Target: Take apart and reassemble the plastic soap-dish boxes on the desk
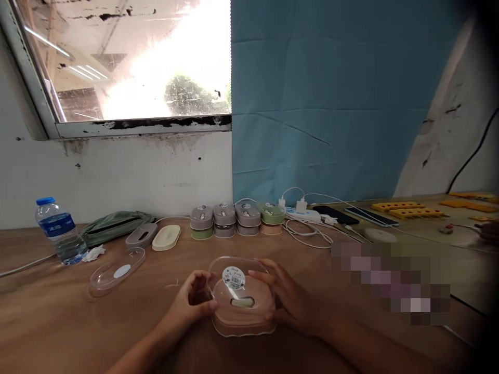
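In front of me on the table sits a pinkish-brown oval plastic box (244, 326) with a pale slot in its top. A clear plastic lid (255, 267) with a round white label (234, 278) is over it, tilted up at the far side. My left hand (190, 298) grips the lid's left edge between thumb and fingers. On the opposite side my right hand (290, 298) holds the lid's right edge, fingers over the top and thumb low near the box. Whether the lid touches the box all round, I cannot tell.
Another clear lid (117, 270), a grey slotted cover (141, 236) and a cream piece (166, 237) lie left. Behind stand several stacked boxes (224, 221). A water bottle (60, 234), green pouch (117, 226), power strip (302, 214), cables and yellow trays (415, 213) surround them. Another person's hand (489, 232) shows at right.
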A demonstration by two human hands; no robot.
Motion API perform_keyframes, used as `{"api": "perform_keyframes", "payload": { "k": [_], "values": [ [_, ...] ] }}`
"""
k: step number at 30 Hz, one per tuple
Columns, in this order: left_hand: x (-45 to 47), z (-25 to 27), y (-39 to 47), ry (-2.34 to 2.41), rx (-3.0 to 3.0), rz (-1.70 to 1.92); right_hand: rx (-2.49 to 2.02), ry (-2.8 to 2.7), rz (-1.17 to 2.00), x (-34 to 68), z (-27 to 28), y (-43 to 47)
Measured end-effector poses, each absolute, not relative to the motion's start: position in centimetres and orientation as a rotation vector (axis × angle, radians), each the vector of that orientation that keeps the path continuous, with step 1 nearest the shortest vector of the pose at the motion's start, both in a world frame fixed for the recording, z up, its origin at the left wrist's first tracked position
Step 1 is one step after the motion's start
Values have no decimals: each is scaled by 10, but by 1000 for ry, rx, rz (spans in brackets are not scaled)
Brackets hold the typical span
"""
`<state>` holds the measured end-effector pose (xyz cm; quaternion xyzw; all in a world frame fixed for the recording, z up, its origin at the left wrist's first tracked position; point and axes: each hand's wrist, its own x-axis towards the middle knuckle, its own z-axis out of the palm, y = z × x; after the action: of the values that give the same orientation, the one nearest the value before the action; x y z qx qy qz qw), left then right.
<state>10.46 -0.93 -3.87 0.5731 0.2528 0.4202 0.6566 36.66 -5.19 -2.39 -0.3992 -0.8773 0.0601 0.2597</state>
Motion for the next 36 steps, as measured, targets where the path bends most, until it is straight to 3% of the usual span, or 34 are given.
{"api": "perform_keyframes", "payload": {
  "k": [4, 8, 17, 36],
  "values": [
    [99, -49, 5, 668, 1264, 1023, -1055, -2458, 420, 376, -17, -48],
    [96, -46, -2, 636, 1477, 876, -1015, -2497, 548, 377, -13, -48],
    [97, -29, -20, 708, 2065, 667, -1075, -2470, 576, 375, -27, -44],
    [97, -30, -18, 760, 2156, 632, -1090, -2379, 648, 372, -23, -42]
  ]
}}
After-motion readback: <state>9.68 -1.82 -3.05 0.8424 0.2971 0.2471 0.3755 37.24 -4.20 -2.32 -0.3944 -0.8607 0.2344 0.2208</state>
